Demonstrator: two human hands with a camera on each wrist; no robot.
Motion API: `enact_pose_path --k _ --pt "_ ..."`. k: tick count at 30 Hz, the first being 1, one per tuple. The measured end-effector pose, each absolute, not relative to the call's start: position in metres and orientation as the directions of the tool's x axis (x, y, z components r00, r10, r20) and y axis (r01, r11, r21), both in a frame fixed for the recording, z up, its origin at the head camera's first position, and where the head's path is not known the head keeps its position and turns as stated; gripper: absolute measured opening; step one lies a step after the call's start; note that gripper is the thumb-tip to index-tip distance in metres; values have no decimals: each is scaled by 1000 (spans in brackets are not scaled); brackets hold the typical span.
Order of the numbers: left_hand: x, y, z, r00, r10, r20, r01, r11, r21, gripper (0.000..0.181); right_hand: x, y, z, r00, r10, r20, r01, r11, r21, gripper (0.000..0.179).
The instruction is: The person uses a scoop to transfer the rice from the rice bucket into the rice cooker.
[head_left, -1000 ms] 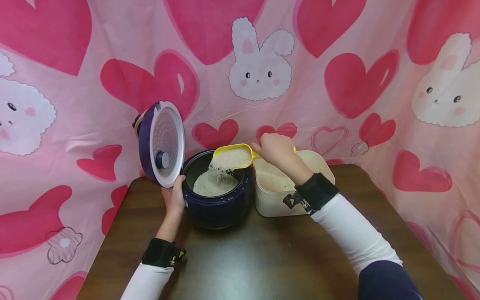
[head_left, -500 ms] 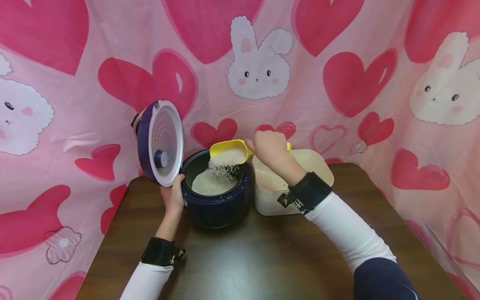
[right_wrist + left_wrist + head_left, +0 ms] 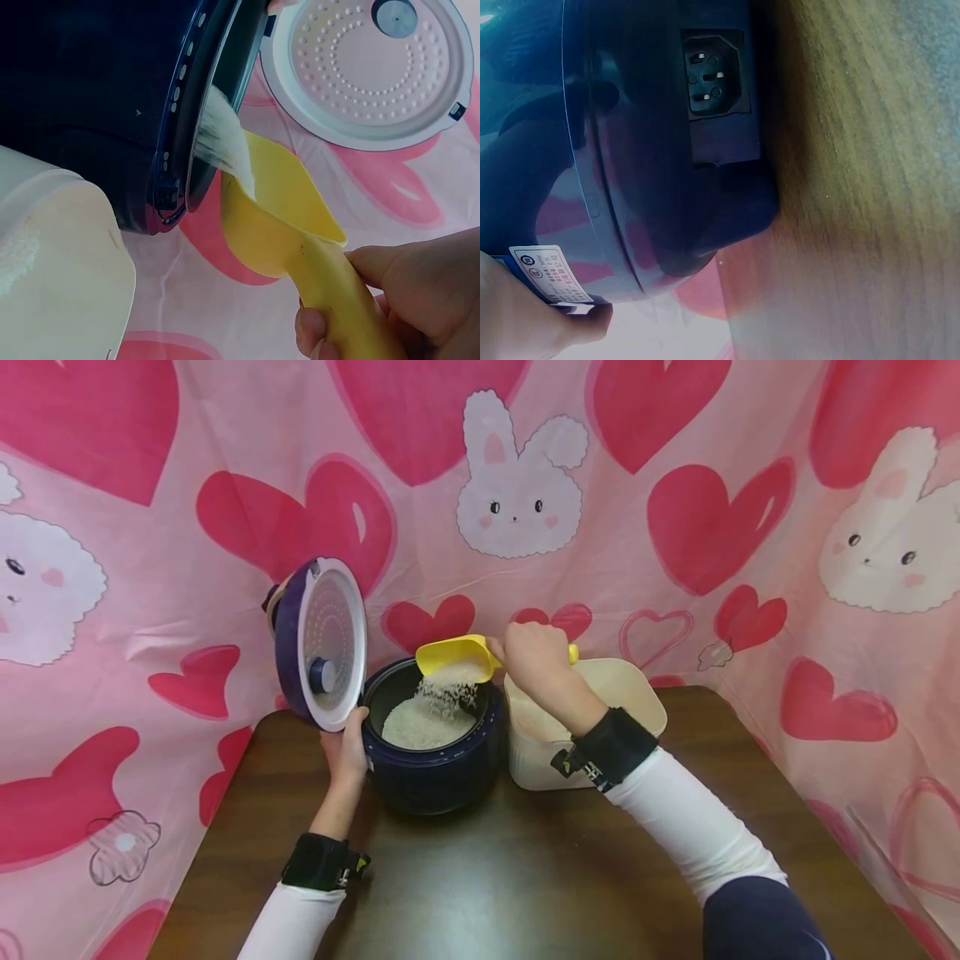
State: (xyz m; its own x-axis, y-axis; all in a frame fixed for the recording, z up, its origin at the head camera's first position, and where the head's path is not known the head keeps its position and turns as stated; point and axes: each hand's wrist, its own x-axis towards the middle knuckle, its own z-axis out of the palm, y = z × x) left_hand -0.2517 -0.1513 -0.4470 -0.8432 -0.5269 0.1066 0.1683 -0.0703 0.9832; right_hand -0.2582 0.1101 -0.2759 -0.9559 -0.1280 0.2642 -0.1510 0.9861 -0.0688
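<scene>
My right hand (image 3: 538,658) grips the handle of a yellow scoop (image 3: 274,199), tilted over the dark blue rice cooker (image 3: 435,777). White rice (image 3: 225,139) pours from the scoop's lip into the cooker's pot, onto a heap of rice (image 3: 423,724). The cooker's lid (image 3: 333,643) stands up on the left, its pale perforated inner side facing right. My left hand (image 3: 347,752) rests against the cooker's left side, just below the lid; in the left wrist view, it touches the cooker by a white label (image 3: 549,274). Some of its fingers are hidden.
A cream bin (image 3: 551,764) holding rice stands right of the cooker, partly under my right forearm. Both stand on a dark wooden table (image 3: 465,877). A pink curtain (image 3: 420,552) with hearts and rabbits hangs close behind. The cooker's power socket (image 3: 715,75) has no plug in it.
My right hand has moved a little left and tipped the scoop further. The rice in the scoop has dwindled as it falls into the pot. My left hand stays in place.
</scene>
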Motion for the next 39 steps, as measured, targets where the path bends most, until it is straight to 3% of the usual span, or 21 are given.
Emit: enact_pose_path --k 7,15,27,39 --pt "-251 -150 -447 -844 -525 109 174 -77 982 47 -257 111 -281 -950 -133 282 -168 980 -105 53" --pt "-250 -149 -444 -845 -526 99 171 -91 981 49 -256 112 -288 -943 -169 286 -217 966 -143 36" --pt "-252 -151 -441 -846 -520 122 186 -73 980 47 -257 118 -294 -934 -195 300 -255 951 -176 36" --pt "-252 -152 -446 -841 -530 110 171 -67 983 43 -264 149 -309 -962 -261 84 -272 864 -424 46"
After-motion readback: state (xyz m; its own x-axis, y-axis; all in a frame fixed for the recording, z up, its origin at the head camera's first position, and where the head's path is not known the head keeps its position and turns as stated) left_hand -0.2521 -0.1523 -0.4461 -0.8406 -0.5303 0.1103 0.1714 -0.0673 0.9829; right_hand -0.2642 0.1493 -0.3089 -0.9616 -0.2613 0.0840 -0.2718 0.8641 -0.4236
